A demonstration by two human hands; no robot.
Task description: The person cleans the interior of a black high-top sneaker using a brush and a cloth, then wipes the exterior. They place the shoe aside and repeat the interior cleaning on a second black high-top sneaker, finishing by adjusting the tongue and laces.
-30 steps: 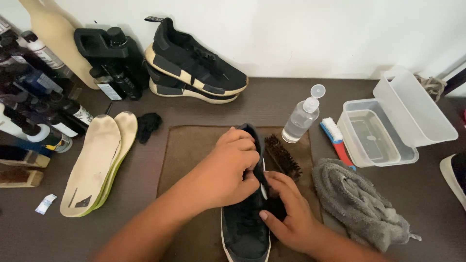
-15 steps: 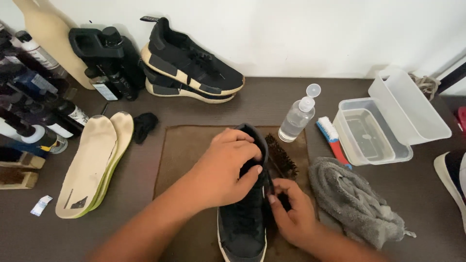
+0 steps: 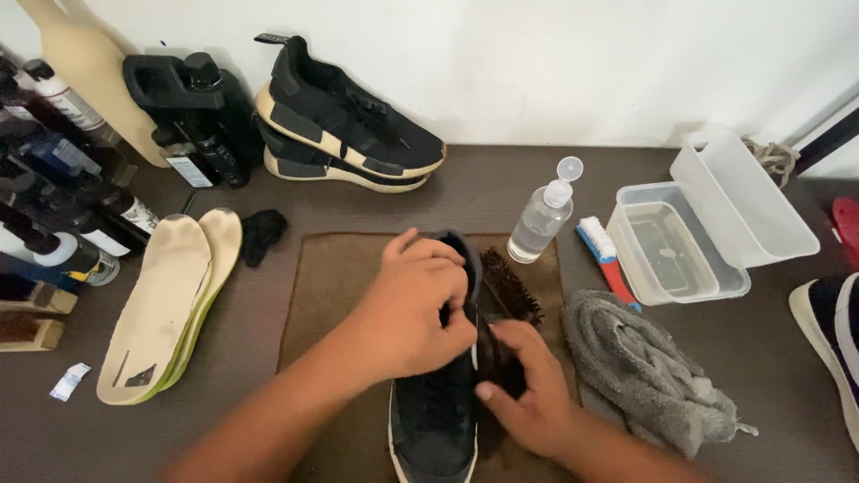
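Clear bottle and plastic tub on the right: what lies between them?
In the head view, a blue-and-red brush with white bristles lies on the table between the clear bottle and the plastic tub.

Plain white wall point(image 3: 582, 63) behind, dark brown wood-grain desk point(image 3: 483, 183) meeting it, soft even light, faint shadows along the wall's base

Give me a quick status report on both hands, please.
Left hand gripping black sneaker. Right hand on its side. Dark bristle brush alongside.
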